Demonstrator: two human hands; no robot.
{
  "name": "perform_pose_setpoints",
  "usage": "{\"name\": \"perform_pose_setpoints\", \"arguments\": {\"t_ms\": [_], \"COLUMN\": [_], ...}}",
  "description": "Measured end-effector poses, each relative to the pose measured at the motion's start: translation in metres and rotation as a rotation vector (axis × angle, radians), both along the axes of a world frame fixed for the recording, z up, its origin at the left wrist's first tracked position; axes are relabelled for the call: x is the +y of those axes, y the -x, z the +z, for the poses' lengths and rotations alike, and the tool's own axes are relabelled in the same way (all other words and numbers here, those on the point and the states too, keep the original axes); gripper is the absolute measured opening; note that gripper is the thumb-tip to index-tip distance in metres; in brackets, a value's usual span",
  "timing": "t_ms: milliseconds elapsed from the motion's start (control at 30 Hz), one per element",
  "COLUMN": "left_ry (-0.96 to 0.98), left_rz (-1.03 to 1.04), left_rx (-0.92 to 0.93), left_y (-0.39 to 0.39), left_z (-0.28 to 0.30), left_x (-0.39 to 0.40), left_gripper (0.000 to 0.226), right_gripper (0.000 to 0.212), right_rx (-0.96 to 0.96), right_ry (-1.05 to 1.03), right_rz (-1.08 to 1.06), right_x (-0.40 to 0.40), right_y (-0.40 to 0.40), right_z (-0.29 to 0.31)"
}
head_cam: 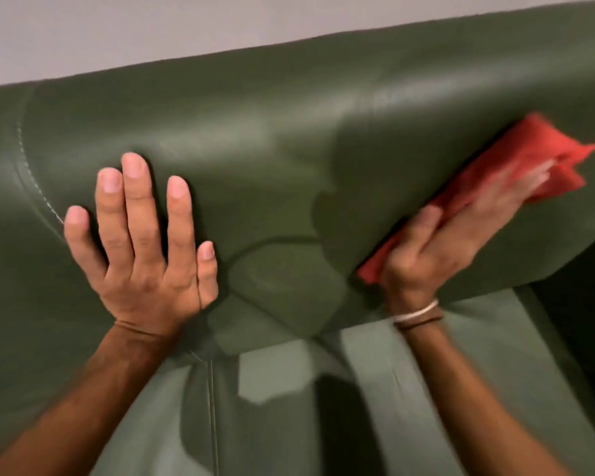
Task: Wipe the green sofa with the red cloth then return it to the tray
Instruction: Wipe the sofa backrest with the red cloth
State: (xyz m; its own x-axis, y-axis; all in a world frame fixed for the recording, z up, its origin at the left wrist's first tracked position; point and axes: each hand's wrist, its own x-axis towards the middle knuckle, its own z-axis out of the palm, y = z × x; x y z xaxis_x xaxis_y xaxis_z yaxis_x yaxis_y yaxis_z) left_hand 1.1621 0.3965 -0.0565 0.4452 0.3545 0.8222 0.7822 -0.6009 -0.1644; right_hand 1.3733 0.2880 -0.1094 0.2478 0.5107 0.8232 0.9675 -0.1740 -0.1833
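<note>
The green sofa (272,139) fills the view, its leather backrest ahead of me and the seat cushions below. My left hand (141,242) lies flat on the backrest at the left, fingers spread, holding nothing. My right hand (461,231) presses the red cloth (529,149) against the right part of the backrest; the hand is blurred. The cloth sticks out past my fingertips to the upper right and below my palm. The tray is not in view.
A pale wall (152,29) runs behind the sofa's top edge. The seat cushions (375,389) lie under my forearms, with a seam between them. A dark gap (584,304) shows at the right, below the backrest's end.
</note>
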Motion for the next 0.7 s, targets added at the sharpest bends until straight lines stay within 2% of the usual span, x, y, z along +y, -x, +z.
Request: {"name": "perform_pose_setpoints", "arguments": {"t_ms": [67, 133, 200, 233, 267, 367, 433, 567, 700], "left_ry": [-0.023, -0.008, 0.001, -0.001, 0.025, 0.094, 0.144, 0.207, 0.22], "left_rz": [-0.004, -0.03, -0.043, -0.054, -0.074, -0.108, -0.043, 0.093, 0.226], "left_rx": [0.024, 0.055, 0.071, 0.068, 0.057, 0.027, 0.031, 0.006, -0.089], "left_y": [-0.004, -0.004, -0.003, -0.004, 0.002, 0.045, 0.092, 0.186, 0.271], "left_z": [0.004, 0.013, 0.023, 0.026, 0.028, 0.025, 0.018, 0.006, 0.007], "left_x": [0.001, -0.003, -0.007, -0.008, -0.012, -0.017, -0.022, -0.029, -0.016], "left_gripper": [0.064, 0.066, 0.067, 0.067, 0.067, 0.067, 0.065, 0.065, 0.064], "right_gripper": [0.074, 0.074, 0.071, 0.07, 0.069, 0.065, 0.065, 0.067, 0.063], "right_rx": [0.047, -0.059, -0.159, -0.147, -0.082, 0.3, 0.379, 0.253, 0.124], "right_ry": [-0.042, 0.009, 0.02, 0.017, -0.005, -0.201, -0.248, -0.152, -0.114], "right_rz": [-0.003, 0.047, 0.117, 0.086, 0.057, -0.141, -0.217, -0.174, -0.087], "right_x": [0.004, 0.001, -0.005, -0.007, -0.006, 0.017, 0.035, 0.061, 0.099], "right_y": [0.013, 0.033, 0.018, 0.004, -0.001, 0.036, 0.08, 0.154, 0.241], "right_z": [0.003, 0.001, 0.003, 0.004, 0.009, 0.015, 0.014, 0.02, 0.051]}}
